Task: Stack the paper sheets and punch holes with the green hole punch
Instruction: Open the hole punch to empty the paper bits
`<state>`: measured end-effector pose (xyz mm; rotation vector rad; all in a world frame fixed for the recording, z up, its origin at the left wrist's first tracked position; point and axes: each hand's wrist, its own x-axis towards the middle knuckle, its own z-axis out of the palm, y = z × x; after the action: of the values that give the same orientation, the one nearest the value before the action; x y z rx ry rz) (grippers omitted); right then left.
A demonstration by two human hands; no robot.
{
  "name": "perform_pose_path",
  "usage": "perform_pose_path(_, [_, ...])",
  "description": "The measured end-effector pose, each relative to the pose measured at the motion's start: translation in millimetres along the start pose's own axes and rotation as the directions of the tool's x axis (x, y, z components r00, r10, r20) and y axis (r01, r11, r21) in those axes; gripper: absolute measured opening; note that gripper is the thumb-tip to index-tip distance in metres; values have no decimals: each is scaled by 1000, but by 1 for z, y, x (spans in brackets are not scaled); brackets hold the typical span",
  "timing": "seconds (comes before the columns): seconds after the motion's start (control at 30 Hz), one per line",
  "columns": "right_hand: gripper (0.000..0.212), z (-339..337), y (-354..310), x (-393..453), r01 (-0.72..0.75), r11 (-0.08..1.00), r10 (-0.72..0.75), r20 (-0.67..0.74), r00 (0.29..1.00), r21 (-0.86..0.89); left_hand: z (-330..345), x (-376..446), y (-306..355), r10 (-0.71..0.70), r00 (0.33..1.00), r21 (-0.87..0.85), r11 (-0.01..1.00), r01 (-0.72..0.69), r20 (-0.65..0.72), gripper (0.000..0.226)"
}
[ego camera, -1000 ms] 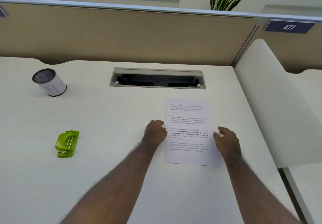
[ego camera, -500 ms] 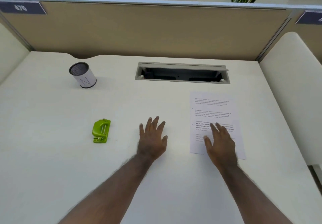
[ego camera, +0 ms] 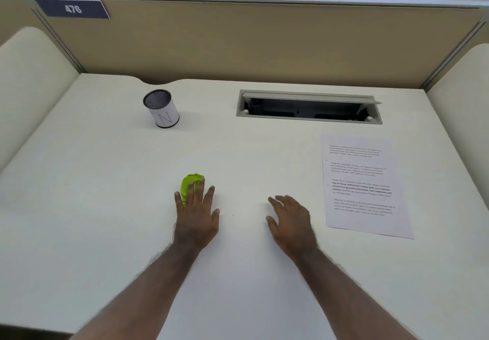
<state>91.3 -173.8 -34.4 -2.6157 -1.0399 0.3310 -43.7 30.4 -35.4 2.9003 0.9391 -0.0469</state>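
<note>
The green hole punch [ego camera: 188, 184] lies on the white desk [ego camera: 105, 207], near its middle. My left hand [ego camera: 197, 212] is spread flat with its fingertips over the punch's near half, fingers apart, not closed round it. The printed paper sheets [ego camera: 362, 183] lie flat as one neat pile at the right side of the desk. My right hand [ego camera: 291, 219] hovers open over bare desk, left of the paper and apart from it, holding nothing.
A white cylindrical mesh-topped pot [ego camera: 162, 112] stands at the back left. An open grey cable tray [ego camera: 309, 107] is sunk into the desk at the back. A tan partition [ego camera: 251, 40] closes the far side, with cream side panels left and right.
My left hand has moved left from the desk beside the paper onto the hole punch. My right hand has lifted off the paper and shifted left. The view has swung left.
</note>
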Motion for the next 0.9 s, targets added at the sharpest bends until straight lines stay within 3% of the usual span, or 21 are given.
perform_pose_path(0.1, [42,8,-21,5,72,997,-72,-17,997,-1,3,0,-10,12,1000,24,1000,-12,-2,48])
perform_pose_path(0.33, [37,22,-51,27,106,994,-108,174,979,21,4,10,-16,8,998,-2,1000,-8,59,29])
perform_pose_path(0.63, [20,25,-71,49,146,982,-128,151,980,-119,-12,27,-11,24,994,56,998,-29,104,22])
perform_pose_path(0.9, [15,17,-91,56,222,912,-152,221,964,-344,-14,28,-9,222,974,221,953,-207,-48,14])
